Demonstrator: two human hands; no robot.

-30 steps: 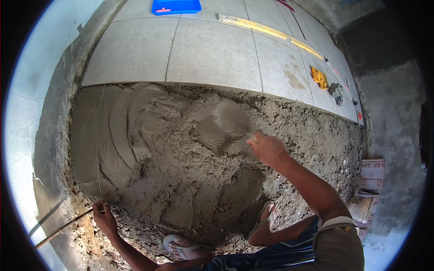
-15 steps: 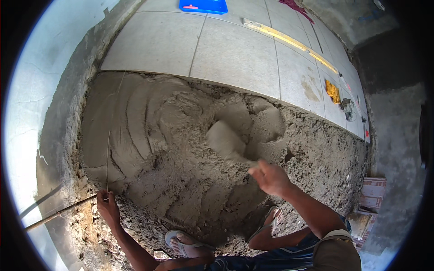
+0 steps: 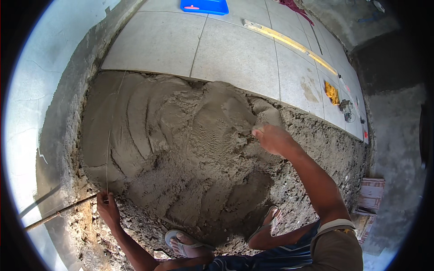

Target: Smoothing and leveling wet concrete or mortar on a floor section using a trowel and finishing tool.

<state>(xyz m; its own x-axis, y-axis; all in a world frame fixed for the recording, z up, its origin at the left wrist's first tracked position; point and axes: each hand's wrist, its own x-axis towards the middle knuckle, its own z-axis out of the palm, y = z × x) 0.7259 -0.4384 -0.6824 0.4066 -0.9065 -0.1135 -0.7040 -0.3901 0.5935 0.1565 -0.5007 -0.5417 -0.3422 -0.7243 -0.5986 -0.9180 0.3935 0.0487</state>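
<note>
Wet grey mortar [image 3: 176, 131] covers the ground up to the edge of the laid tiles, with ridges and strokes in its surface. My right hand [image 3: 273, 139] is closed round the handle of a trowel. The trowel blade [image 3: 238, 112] is smeared with mortar and hard to tell from the heap it lies against, near the tile edge. At lower left, my left hand [image 3: 108, 208] pinches a thin string [image 3: 108, 158] beside the end of a thin rod [image 3: 68, 209]. The string runs from my fingers across the mortar towards the tiles.
Large pale tiles [image 3: 235, 49] lie beyond the mortar. On them are a yellow spirit level [image 3: 289, 39], a blue tray [image 3: 205, 6] and a yellow-orange cloth [image 3: 332, 92]. Walls [image 3: 58, 99] rise at both sides. Stacked tiles [image 3: 371, 194] stand at right; my sandalled feet [image 3: 187, 244] are near.
My right hand has moved up, away from me, pushing the trowel into the mortar nearer the tiles. The mortar there looks freshly spread. My left hand stays at the string.
</note>
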